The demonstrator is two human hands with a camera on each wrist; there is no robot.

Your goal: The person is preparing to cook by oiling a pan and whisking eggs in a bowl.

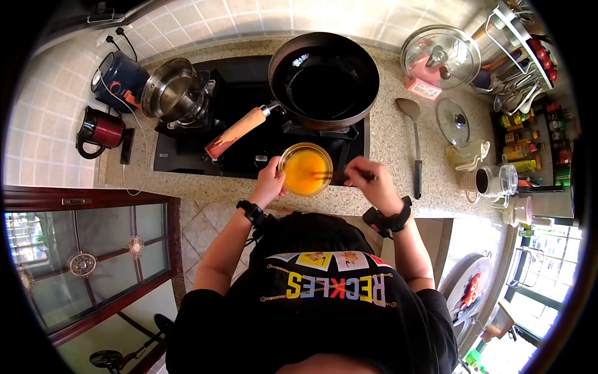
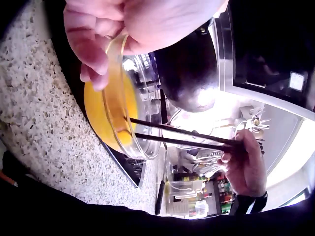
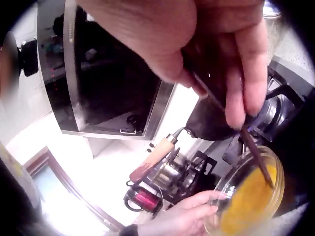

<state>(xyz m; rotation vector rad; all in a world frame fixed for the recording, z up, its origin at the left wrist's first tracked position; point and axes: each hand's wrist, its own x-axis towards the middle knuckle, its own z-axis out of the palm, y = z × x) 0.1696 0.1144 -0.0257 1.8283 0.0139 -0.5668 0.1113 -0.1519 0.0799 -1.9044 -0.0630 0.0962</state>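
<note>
A clear glass bowl (image 1: 304, 146) of beaten egg (image 1: 301, 166) is at the front edge of the stove. My left hand (image 1: 268, 182) grips the bowl by its side, fingers at the rim in the left wrist view. My right hand (image 1: 379, 184) holds a pair of dark chopsticks (image 2: 182, 137) from the bowl's right. Their tips dip into the yellow egg, and the bowl leans toward the counter side in the left wrist view.
Behind the bowl, a black wok (image 1: 367, 81) sits on the burner, its wooden handle (image 1: 237, 132) pointing left. A steel pot (image 1: 165, 93) and a red kettle (image 1: 103, 132) stand left. On the right counter lie a spatula (image 1: 417, 143) and a glass lid (image 1: 450, 118).
</note>
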